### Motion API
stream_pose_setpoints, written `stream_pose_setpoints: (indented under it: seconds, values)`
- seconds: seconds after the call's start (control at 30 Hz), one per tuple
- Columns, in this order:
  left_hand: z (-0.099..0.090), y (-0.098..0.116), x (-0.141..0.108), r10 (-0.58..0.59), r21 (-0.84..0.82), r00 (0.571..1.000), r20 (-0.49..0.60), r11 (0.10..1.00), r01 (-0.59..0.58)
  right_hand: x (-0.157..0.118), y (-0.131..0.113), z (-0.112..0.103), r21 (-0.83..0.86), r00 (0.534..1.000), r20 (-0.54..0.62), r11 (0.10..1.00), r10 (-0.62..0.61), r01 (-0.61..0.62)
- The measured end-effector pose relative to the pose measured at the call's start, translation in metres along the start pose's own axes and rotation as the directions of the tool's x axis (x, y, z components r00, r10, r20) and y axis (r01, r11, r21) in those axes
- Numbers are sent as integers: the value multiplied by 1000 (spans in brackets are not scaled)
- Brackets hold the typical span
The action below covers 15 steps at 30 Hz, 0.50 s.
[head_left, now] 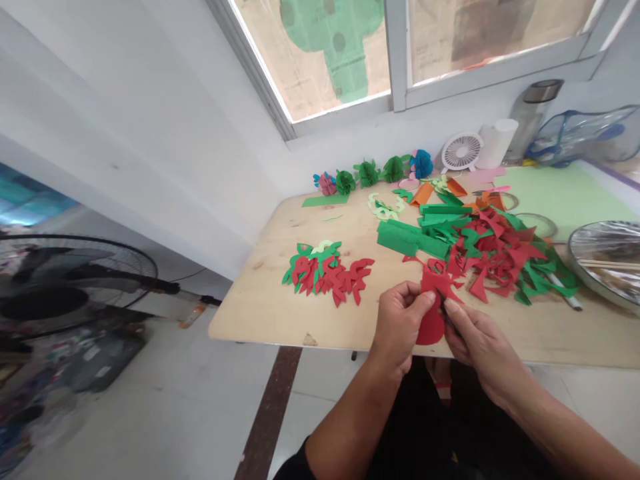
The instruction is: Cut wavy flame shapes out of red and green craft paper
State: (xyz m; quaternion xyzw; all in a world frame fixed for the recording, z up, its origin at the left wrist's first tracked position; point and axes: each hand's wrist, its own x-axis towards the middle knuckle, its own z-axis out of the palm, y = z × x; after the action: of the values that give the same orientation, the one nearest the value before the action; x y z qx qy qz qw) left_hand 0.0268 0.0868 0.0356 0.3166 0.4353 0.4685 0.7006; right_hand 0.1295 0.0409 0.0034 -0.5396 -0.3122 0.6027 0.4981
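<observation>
My left hand (pixel 403 320) pinches a piece of red paper (pixel 431 330) near the table's front edge, thumb on top. Closed beside it, my right hand (pixel 475 333) holds scissors (pixel 442 301); only a small dark part shows at the paper's right side, and the handles are hidden by the fingers. Just beyond both hands lies a heap of red paper scraps (pixel 500 257) mixed with green ones. To the left, red cut-out shapes (pixel 333 277) are piled over green cut-out shapes (pixel 290 270).
Folded green paper (pixel 400 237) lies behind the hands. Along the wall stand green paper pompoms (pixel 369 175), a small white fan (pixel 462 152) and a steel-capped bottle (pixel 533 120). A foil-covered bowl (pixel 607 257) with chopsticks is at right. A large black fan (pixel 60 293) stands left of the table.
</observation>
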Motion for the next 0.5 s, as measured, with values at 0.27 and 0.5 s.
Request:
stream_pose_setpoints:
  seconds: [0.27, 0.5]
  values:
    - [-3, -1, 1, 7, 21, 1000, -13, 1000, -7, 1, 1, 1, -56, 1000, -3, 998, -11, 11]
    - [-2, -2, 3, 30, 33, 999, -22, 999, -29, 0, 0, 0, -35, 1000, -12, 999, -14, 14]
